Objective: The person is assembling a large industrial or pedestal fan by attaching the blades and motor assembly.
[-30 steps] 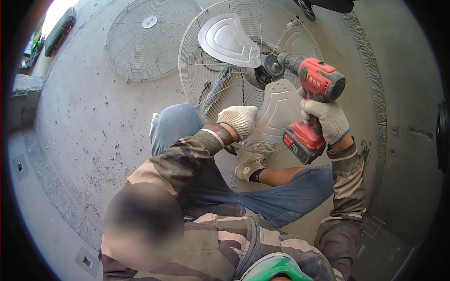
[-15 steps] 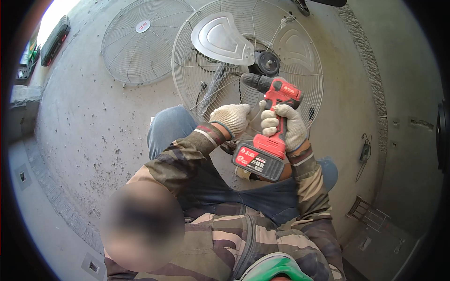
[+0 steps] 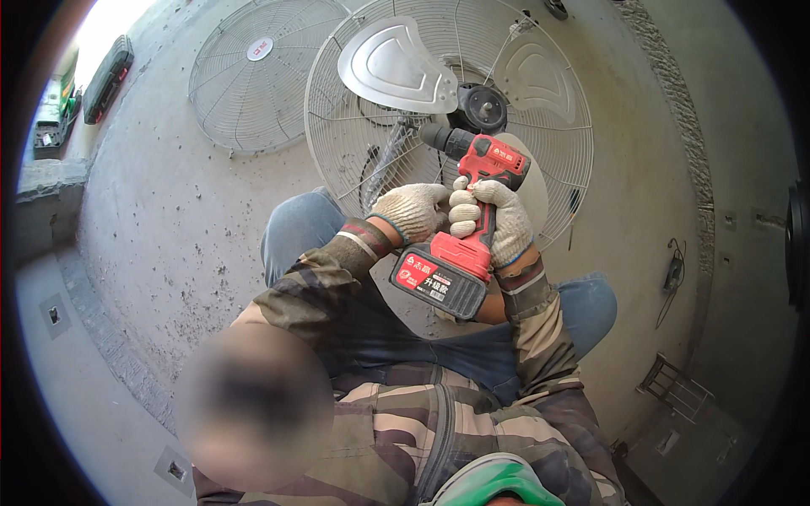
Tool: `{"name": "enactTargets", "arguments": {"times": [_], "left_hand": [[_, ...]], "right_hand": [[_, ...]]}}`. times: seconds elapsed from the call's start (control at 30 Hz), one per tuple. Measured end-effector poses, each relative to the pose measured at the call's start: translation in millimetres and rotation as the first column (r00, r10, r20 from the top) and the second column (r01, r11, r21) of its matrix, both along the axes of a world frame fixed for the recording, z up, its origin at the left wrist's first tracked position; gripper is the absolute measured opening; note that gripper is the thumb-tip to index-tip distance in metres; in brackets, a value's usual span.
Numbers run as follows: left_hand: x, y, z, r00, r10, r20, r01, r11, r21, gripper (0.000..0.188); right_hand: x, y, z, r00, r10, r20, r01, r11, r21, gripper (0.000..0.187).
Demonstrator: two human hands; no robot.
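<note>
My right hand (image 3: 509, 221), in a cream knit glove, is wrapped round the handle of a red and black cordless drill (image 3: 496, 157). The drill's black chuck points up and left, near the fan's black hub (image 3: 483, 110). Close beside the handle, my gloved left hand (image 3: 411, 212) has its fingers curled; what they hold, if anything, is hidden. In front of me lies a round wire fan guard (image 3: 337, 160). One silver fan blade (image 3: 395, 66) is left of the hub, another blade (image 3: 538, 76) right of it. A pale blade-like panel (image 3: 533, 190) shows partly behind my right hand.
A second wire guard (image 3: 228, 105) lies on the grey floor at the far left. A plastic-wrapped part (image 3: 390, 160) rests within the nearer guard. Far left is a dark tool case (image 3: 108, 80); at right, a corded device (image 3: 673, 274) and a small metal rack (image 3: 675, 388).
The drill and my right hand have shifted left and slightly down. More of the pale panel shows behind them. My left hand stays close to the drill, fingers still curled.
</note>
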State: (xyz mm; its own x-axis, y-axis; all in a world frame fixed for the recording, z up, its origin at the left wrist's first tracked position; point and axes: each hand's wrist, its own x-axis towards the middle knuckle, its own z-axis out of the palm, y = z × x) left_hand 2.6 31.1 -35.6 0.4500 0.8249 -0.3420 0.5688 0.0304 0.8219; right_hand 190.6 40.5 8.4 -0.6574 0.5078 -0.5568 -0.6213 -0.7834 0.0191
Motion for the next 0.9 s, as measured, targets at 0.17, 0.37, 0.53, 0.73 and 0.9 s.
{"name": "enactTargets", "arguments": {"times": [0.17,0.37,0.53,0.73,0.9], "left_hand": [[-4,7,5,0.986,0.158,0.046,-0.159,0.987,0.013,0.027],[-8,12,19,0.91,0.305,0.281,-0.318,0.948,0.0,0.026],[-5,17,23,0.889,0.306,0.34,-0.301,0.951,-0.069,0.023],[-4,14,24,0.856,0.43,0.285,-0.327,0.88,-0.345,0.023],[-4,12,36,0.856,0.415,0.307,-0.308,0.888,-0.342,0.025]], "right_hand": [[-2,-13,60,0.901,0.102,0.423,-0.234,0.933,0.273,0.041],[2,-27,93,0.871,-0.063,0.488,-0.479,0.114,0.87,0.029],[-28,-39,71,0.749,-0.313,0.584,-0.643,-0.13,0.755,0.027],[-40,-36,65,0.831,-0.269,0.486,-0.52,-0.066,0.852,0.025],[-30,-25,71,0.916,-0.129,0.379,-0.36,0.152,0.921,0.024]]}}
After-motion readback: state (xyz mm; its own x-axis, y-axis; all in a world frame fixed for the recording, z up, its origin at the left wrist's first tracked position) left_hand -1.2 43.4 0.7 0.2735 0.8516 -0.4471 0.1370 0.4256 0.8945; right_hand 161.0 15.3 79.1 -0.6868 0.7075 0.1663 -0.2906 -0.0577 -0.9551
